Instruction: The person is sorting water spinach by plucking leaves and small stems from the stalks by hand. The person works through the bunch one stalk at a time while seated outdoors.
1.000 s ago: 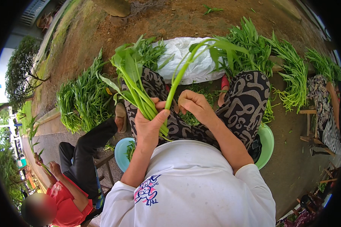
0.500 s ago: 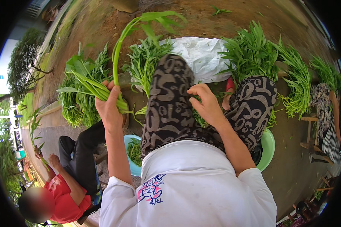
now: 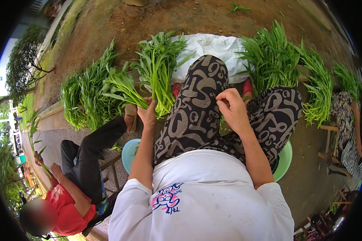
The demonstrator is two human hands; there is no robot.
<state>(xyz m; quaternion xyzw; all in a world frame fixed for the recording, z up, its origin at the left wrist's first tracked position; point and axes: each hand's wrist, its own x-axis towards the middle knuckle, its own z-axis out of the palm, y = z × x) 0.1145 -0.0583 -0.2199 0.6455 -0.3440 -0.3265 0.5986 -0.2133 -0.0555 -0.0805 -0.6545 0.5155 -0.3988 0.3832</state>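
left hand [image 3: 148, 114] grip clamped on leafy green stems [image 3: 122, 86] fanning up-left; right hand [image 3: 234, 107] pinched shut, well apart.

Left hand [image 3: 148, 114] outstretched, gripping; right hand [image 3: 233, 110] fingers pinched

The left hand [image 3: 147, 114] swings its leafy bunch [image 3: 122, 86] out left and lower, toward the pile; the right hand [image 3: 232, 108] lifts, fingers pinched.

A person's left hand [image 3: 147, 115] grips a bunch of greens [image 3: 122, 86] at 10 o'clock, beside 1 upright bundle [image 3: 159, 68]. The right hand [image 3: 233, 108] rests over the knees; more piles of greens [image 3: 277, 60] lie at 2 o'clock.
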